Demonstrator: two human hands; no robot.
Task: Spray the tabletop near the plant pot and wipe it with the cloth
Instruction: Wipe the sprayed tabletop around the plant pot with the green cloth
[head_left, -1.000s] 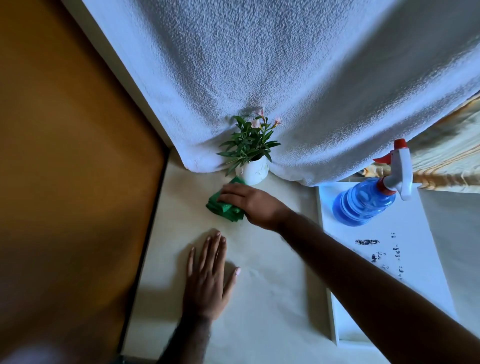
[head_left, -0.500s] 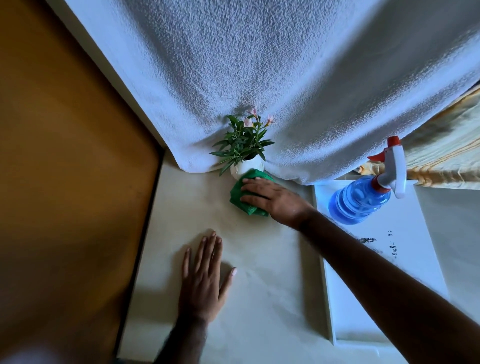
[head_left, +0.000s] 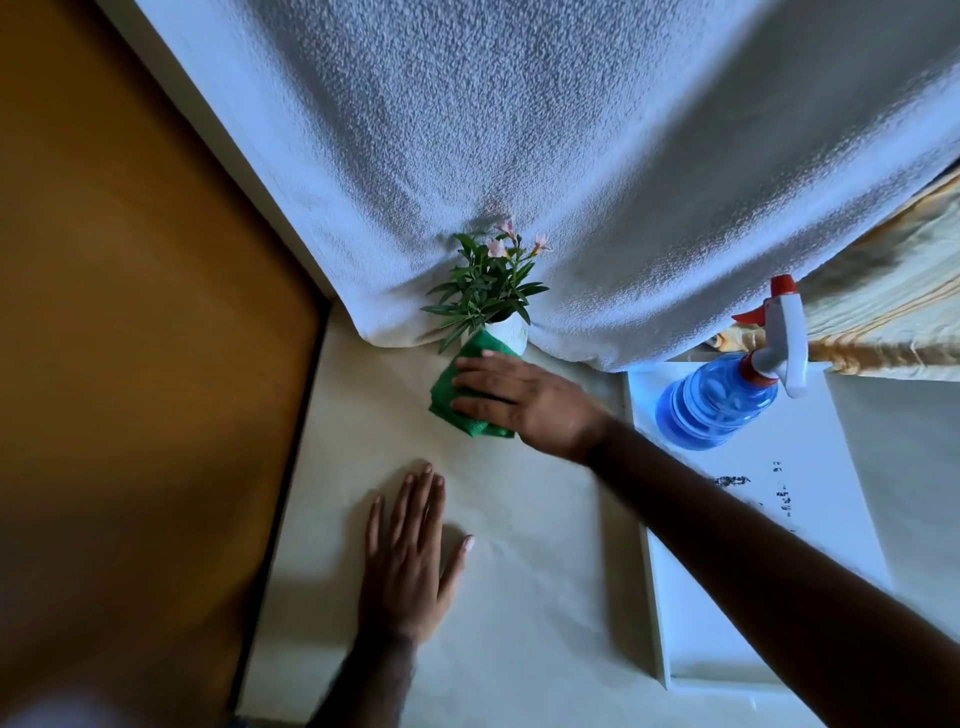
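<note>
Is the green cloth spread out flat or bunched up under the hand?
Bunched up. The cloth shows thick folded layers at its near edge under the right hand, beside the plant pot.

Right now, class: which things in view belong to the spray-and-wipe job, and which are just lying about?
Job:
green cloth under the right hand
spray bottle
plant pot
tabletop
left hand, flat on the tabletop

Lying about:
white towel
white board
striped fabric

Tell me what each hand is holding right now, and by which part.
The right hand presses flat on the green cloth, covering its right side. The left hand holds nothing; it lies flat on the tabletop.
</note>
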